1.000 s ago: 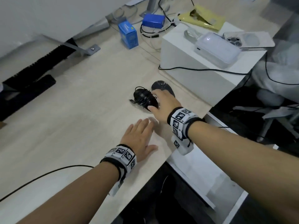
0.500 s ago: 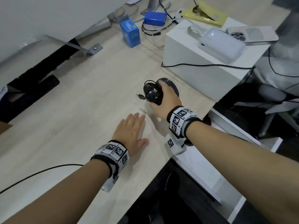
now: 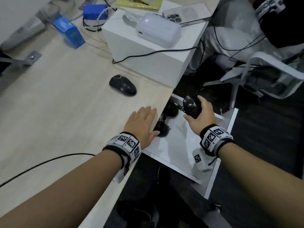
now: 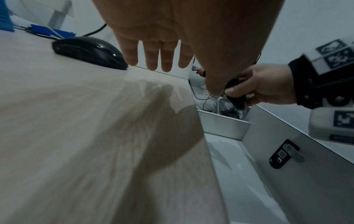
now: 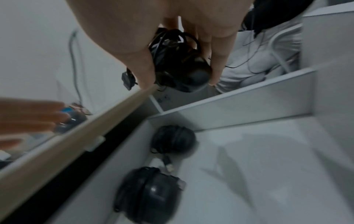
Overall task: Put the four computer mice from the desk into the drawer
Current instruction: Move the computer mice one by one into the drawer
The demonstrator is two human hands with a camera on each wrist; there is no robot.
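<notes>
Right hand (image 3: 199, 115) over the open white drawer (image 3: 218, 163), fingers and thumb curled round a black corded mouse (image 3: 190, 106) with its cable wound about the body; the mouse is held above the drawer floor, not touching it, toward the drawer's far end. Wrist view confirms the clamp: thumb on one side, fingers (image 5: 218, 66) on the other, plug dangling at the left. Left hand (image 3: 143, 124) lies flat with fingers straight and together, palm down at the counter (image 3: 57, 112) edge, holding nothing; in the wrist view its fingers seem raised a little off the surface, so contact unclear. Two more black mice already lie in the drawer along its left wall: one near mouse (image 5: 149, 195) just under the left hand's thumb side, one far mouse (image 5: 173, 138) at the far left corner, loose cable plugs between them. A fourth mouse, the black one on the counter (image 3: 123, 85), sits beyond the left hand's fingertips, near the white box (image 3: 148, 61), well apart from the right hand. On that box: a pale translucent case (image 3: 158, 30) and a phone (image 3: 187, 13). Blue cartons (image 3: 69, 33) further left.
</notes>
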